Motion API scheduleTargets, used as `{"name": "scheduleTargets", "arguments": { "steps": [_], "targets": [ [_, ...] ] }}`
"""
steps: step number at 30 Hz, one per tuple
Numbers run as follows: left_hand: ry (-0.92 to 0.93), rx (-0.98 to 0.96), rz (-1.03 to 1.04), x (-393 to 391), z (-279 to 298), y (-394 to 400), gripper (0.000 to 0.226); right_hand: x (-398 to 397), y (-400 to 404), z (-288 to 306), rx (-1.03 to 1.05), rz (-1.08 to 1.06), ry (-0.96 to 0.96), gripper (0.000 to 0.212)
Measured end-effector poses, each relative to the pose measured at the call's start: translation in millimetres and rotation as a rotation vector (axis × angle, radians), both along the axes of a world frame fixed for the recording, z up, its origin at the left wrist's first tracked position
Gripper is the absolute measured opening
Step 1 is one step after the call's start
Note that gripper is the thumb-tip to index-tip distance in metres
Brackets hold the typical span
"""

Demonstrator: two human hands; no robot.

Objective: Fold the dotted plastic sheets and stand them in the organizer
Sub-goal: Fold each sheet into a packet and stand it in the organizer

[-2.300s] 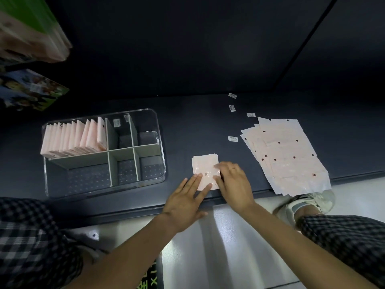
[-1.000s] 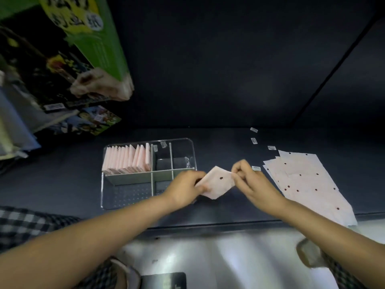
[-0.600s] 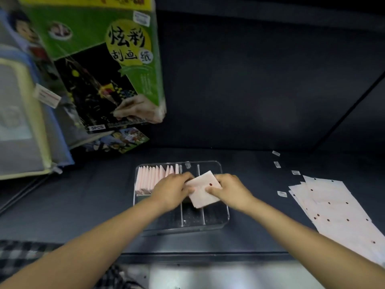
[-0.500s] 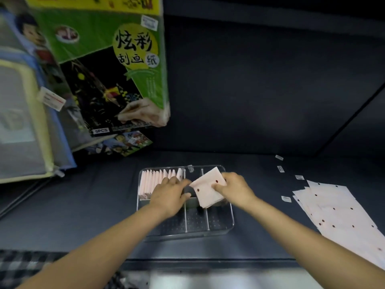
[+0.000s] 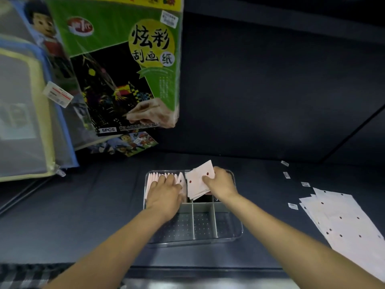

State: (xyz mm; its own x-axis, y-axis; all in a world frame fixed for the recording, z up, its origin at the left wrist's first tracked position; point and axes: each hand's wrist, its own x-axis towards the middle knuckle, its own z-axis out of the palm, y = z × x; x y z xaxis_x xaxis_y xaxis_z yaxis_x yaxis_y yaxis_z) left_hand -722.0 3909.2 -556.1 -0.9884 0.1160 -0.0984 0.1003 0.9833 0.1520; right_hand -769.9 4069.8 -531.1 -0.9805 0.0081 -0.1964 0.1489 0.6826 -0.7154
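Folded sheet (image 5: 199, 181) in right hand (image 5: 221, 183)

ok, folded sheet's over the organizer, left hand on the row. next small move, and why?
Probably lower the folded sheet, held by the right hand, into the gap at the right end of the row of standing folded sheets. The left hand rests on that row in the organizer, seemingly pressing it leftward, and the sheet is tilted just above that compartment, not yet in.
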Motion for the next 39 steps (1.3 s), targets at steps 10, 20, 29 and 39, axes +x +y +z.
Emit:
{"name": "scheduleTargets", "arguments": {
  "steps": [10,20,29,39],
  "targets": [
    [-0.013,0.163,-0.063,-0.1,-1.5,-0.6,0.033,-0.3,-41.6,-9.3,0.403,0.135,-0.036,0.027],
    [0.040,0.309,0.006,2.9,-6.2,-9.2,0.035,2.9,-35.2,-24.6,0.004,-0.018,-0.183,0.052],
    [0.101,0.263,-0.019,6.8,-4.0,-1.9,0.042,6.8,-27.1,-20.4,0.041,0.071,-0.163,0.049],
    [0.135,0.446,-0.152,14.7,21.6,108.8,0.033,32.1,187.2,12.6,0.487,0.274,-0.133,0.021]
  ]
}}
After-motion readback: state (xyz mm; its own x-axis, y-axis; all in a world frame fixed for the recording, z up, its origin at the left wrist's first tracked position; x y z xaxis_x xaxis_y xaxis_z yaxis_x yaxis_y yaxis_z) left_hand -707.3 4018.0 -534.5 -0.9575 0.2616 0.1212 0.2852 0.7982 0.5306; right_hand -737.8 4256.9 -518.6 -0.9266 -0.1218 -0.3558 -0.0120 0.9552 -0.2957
